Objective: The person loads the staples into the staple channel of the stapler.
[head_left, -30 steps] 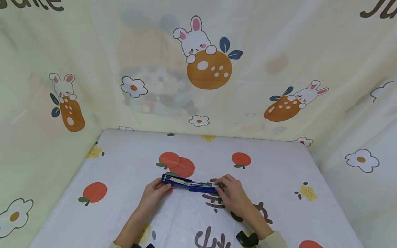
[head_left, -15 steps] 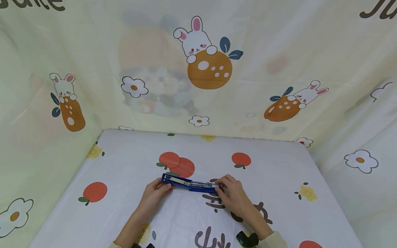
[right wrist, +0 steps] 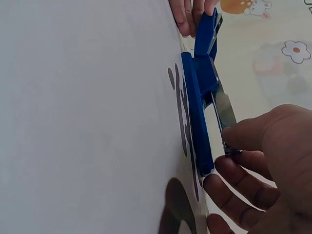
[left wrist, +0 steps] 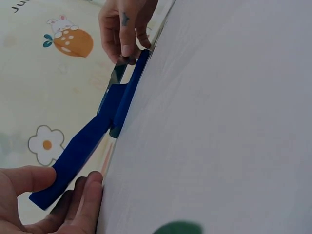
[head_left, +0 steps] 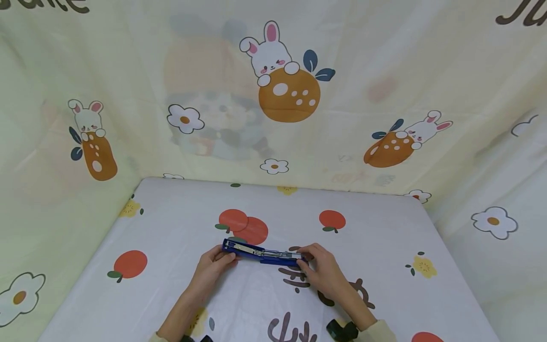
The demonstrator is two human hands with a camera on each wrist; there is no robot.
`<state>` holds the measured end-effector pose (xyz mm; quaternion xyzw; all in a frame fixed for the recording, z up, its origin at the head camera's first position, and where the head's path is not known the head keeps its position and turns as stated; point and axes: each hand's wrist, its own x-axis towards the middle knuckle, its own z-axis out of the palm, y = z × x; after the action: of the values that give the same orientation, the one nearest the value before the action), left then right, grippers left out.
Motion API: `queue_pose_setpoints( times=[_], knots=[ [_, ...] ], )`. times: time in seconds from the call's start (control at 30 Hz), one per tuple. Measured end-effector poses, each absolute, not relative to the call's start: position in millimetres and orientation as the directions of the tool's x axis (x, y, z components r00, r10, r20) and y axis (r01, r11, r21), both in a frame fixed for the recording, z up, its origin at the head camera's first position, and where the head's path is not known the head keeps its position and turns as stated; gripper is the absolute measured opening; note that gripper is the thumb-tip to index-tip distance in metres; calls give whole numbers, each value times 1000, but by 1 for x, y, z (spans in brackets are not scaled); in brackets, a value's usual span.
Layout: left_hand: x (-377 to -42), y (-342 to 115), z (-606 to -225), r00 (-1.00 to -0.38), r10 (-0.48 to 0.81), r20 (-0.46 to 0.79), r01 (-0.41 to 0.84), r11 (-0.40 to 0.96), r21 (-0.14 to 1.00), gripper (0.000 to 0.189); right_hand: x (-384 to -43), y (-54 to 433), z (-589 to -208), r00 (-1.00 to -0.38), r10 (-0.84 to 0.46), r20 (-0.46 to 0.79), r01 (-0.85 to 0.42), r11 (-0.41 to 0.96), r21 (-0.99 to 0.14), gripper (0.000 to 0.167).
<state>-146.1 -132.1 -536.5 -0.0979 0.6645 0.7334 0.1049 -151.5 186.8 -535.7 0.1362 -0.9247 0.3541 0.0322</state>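
Observation:
A blue stapler [head_left: 279,261] is swung wide open over the table, its top arm tipped back to the left and its metal staple rail showing. My left hand [head_left: 215,267] pinches the end of the top arm [left wrist: 73,158] between thumb and fingers. At the other end my right hand [head_left: 324,271] pinches the tip of the metal rail [right wrist: 225,112], thumb on one side and fingers on the other. The right wrist view shows a gap between this rail and the blue base [right wrist: 197,117], which lies along the tabletop close to the right fingertips.
A white cloth printed with red fruit, yellow flowers and dark lettering covers the table [head_left: 171,218]. Cream curtains [head_left: 205,57] with rabbit prints hang behind it and on both sides. A dark wrist device [head_left: 342,330] sits at the right sleeve.
The right hand's fingertips have shifted very slightly to the right at the rail's end. The stapler and the left hand stay where they were.

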Motion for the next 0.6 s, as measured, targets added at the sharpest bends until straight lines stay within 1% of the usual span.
queue_pose_setpoints(
  times=[0.4, 0.6],
  knots=[
    [-144, -132, -535, -961, 24, -274, -275, -92, 957, 41, -150, 188, -535, -959, -228, 168, -281, 692, -665, 26],
    [-144, -131, -535, -960, 23, -279, -280, -81, 957, 40, -151, 188, -535, -967, -215, 136, -249, 698, -671, 25]
  ],
)
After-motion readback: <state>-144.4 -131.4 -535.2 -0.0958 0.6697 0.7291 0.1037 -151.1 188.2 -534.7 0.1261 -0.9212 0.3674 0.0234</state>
